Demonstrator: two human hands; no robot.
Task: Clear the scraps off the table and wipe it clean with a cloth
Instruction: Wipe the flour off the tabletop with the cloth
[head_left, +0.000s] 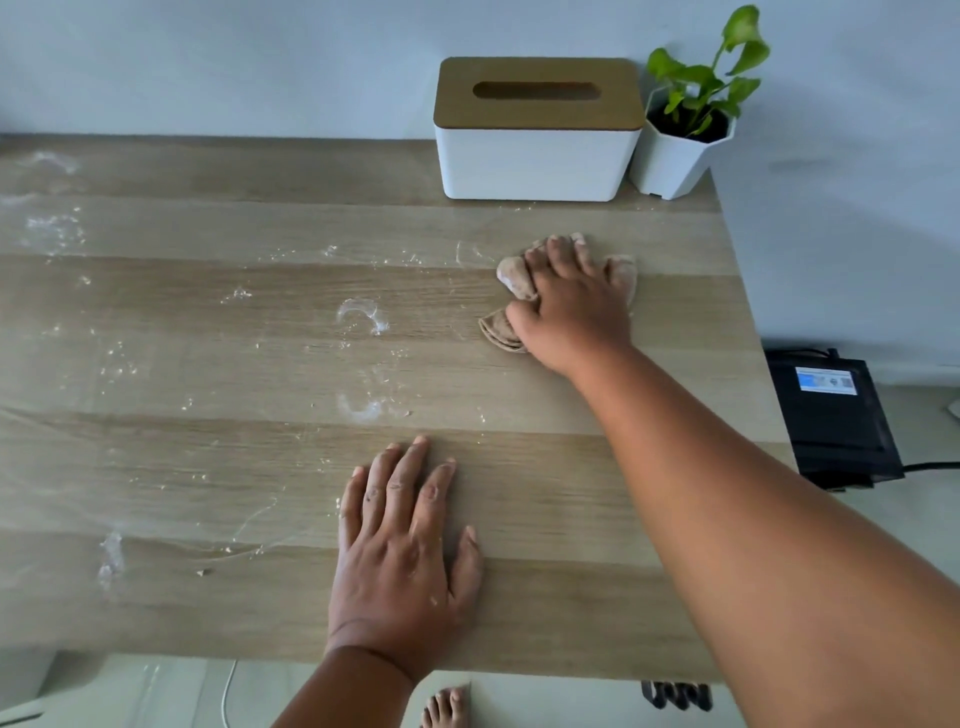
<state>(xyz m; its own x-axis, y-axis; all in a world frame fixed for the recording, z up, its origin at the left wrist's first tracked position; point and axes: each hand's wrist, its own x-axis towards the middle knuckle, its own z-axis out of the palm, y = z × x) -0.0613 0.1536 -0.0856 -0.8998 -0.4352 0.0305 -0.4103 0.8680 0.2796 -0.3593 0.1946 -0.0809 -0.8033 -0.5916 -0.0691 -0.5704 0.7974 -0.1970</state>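
Note:
A light wooden table (218, 364) fills the view, streaked with white floury smears (361, 317) and small crumbs (202, 572) over its left and middle parts. My right hand (569, 299) presses down on a crumpled brownish cloth (514, 280) at the far right of the table, its fingers spread over the cloth. The cloth bulges out to the left of the hand and beyond its fingertips. My left hand (405, 545) lies flat on the tabletop near the front edge, fingers straight, holding nothing.
A white tissue box (535, 156) with a wooden lid stands at the back right against the wall, beside a small plant in a white pot (675, 156). A black device (831, 415) sits on the floor past the table's right edge. My bare foot (447, 706) shows below the front edge.

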